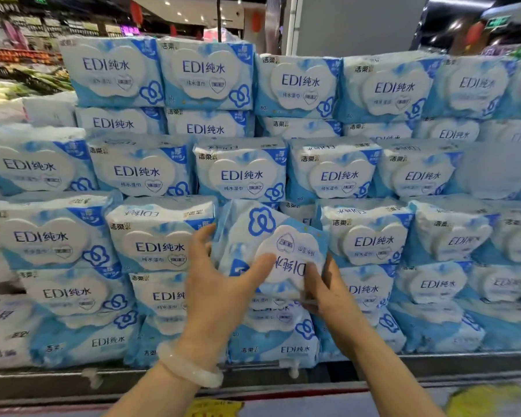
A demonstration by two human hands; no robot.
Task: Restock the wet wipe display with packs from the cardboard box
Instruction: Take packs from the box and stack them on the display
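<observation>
Both hands grip one wet wipe pack (271,251) against the stacked display (241,173). The left hand (220,284), a pale bangle (187,364) at its wrist, spreads its fingers over the pack's left edge and its thumb across the front. The right hand (325,290) clasps the lower right corner, partly hiding the label. The blue-and-white pack sits upside down and tilted, in the third row from the top. The display's right side blurs.
</observation>
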